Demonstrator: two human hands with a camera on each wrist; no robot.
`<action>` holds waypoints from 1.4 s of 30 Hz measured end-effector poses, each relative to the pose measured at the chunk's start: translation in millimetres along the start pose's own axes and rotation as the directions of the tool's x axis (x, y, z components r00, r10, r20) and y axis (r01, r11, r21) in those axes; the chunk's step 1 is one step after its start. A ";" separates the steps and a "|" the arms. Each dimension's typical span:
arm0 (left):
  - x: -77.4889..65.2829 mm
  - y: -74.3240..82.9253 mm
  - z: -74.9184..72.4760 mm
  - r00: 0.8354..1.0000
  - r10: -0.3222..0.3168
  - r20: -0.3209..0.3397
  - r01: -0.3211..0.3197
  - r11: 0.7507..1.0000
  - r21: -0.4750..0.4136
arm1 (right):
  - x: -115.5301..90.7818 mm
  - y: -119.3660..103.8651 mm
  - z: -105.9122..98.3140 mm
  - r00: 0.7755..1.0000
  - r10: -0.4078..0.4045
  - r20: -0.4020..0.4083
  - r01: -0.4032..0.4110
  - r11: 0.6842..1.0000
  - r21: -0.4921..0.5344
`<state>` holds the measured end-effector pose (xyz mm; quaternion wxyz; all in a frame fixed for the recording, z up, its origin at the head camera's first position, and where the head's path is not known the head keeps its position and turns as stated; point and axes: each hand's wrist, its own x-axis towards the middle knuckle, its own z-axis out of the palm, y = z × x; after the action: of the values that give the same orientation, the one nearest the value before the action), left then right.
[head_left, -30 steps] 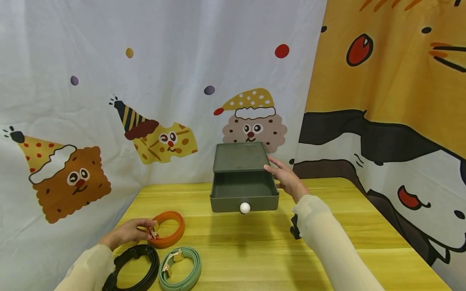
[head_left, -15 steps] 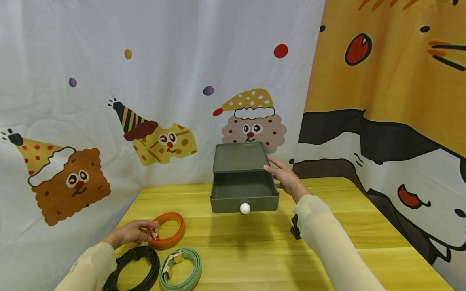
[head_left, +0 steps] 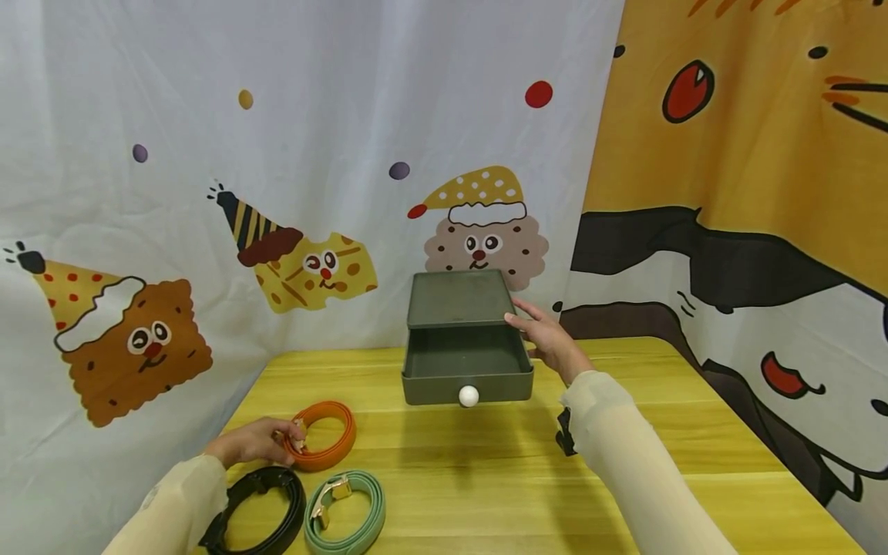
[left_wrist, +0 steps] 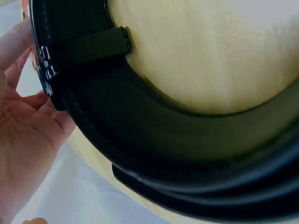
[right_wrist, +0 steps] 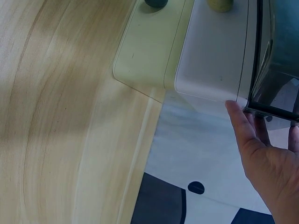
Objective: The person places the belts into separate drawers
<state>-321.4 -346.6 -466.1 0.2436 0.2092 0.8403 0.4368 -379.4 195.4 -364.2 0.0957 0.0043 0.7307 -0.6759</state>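
In the head view my left hand (head_left: 253,442) pinches a coiled orange belt (head_left: 338,447) at its gold buckle. A coiled black belt (head_left: 287,516) lies just below that hand, and a coiled mint-green belt (head_left: 377,509) with a gold buckle beside it. In the left wrist view the black belt (left_wrist: 154,126) fills the foreground and hides my left fingertips. My right hand (head_left: 553,344) rests with extended fingers against the right side of a dark green drawer box (head_left: 458,299). Its top drawer (head_left: 433,390), with a white knob (head_left: 469,396), is pulled out and bare inside.
The right wrist view shows lower tiers of the box, a whitish drawer front (right_wrist: 212,56) and a pale green one (right_wrist: 149,46). Everything stands on a wood-grain table (head_left: 486,493). A cartoon-printed curtain (head_left: 333,116) hangs behind and along the right.
My left fingers have closed in around the orange belt's buckle, and that belt has shifted slightly right. The right hand and the drawer box stay in place.
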 end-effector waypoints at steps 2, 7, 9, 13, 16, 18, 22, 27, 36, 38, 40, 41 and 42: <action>1.2 -0.2 1.8 1.000 0.027 -0.004 -0.027 0.999 0.021 | 0.3 -0.1 -0.1 1.000 0.002 0.001 -0.002 1.000 -0.003; 4.8 -1.3 6.3 0.997 0.066 -0.042 -0.062 0.994 0.087 | 0.2 -1.1 0.5 1.000 0.001 -0.002 -0.001 1.000 -0.010; 5.8 -2.1 7.6 0.995 0.074 -0.061 -0.067 0.992 0.111 | -0.2 -1.6 1.2 1.000 0.001 -0.001 -0.001 1.000 -0.012; 7.1 -3.1 9.0 0.991 0.090 -0.102 -0.071 0.981 0.178 | -0.6 -1.7 2.3 1.000 0.003 0.002 -0.002 1.000 -0.016; 7.9 -1.9 7.8 0.984 0.116 -0.133 -0.083 0.970 0.228 | -0.9 -1.5 2.2 1.000 0.001 0.000 -0.001 1.000 -0.014; 8.4 0.9 6.1 0.981 0.125 -0.150 -0.086 0.966 0.243 | -0.8 -1.2 1.7 1.000 0.001 -0.001 -0.001 1.000 -0.013; 9.3 11.1 0.8 0.978 0.118 -0.173 -0.076 0.970 0.232 | -0.2 -0.7 0.6 1.000 0.005 -0.002 -0.005 1.000 -0.008; 11.5 25.5 -6.4 0.977 0.126 -0.170 -0.084 0.969 0.232 | -0.2 -0.9 0.9 1.000 0.012 -0.001 -0.012 1.000 -0.001; 16.3 51.4 -21.4 0.983 0.097 -0.159 -0.061 0.973 0.221 | 0.1 -1.9 2.5 1.000 0.007 0.002 -0.007 1.000 -0.002; 17.7 58.1 -25.0 0.983 0.094 -0.155 -0.057 0.972 0.227 | 0.3 -1.7 2.1 1.000 0.009 -0.001 -0.009 1.000 0.001; 18.8 65.5 -28.0 0.983 0.085 -0.164 -0.046 0.972 0.228 | 0.3 -1.7 1.4 1.000 0.009 0.000 -0.009 1.000 0.003; 19.4 69.2 -29.4 0.982 0.087 -0.168 -0.047 0.972 0.229 | 0.2 -1.7 1.0 1.000 0.008 0.000 -0.008 1.000 0.004; 19.8 73.2 -30.7 0.982 0.085 -0.171 -0.045 0.974 0.224 | 0.4 -1.6 0.7 1.000 0.008 -0.002 -0.007 1.000 0.004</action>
<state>-345.2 -315.9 -394.1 0.1278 0.2219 0.8945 0.3664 -380.0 194.5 -362.7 0.0975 0.0079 0.7295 -0.6770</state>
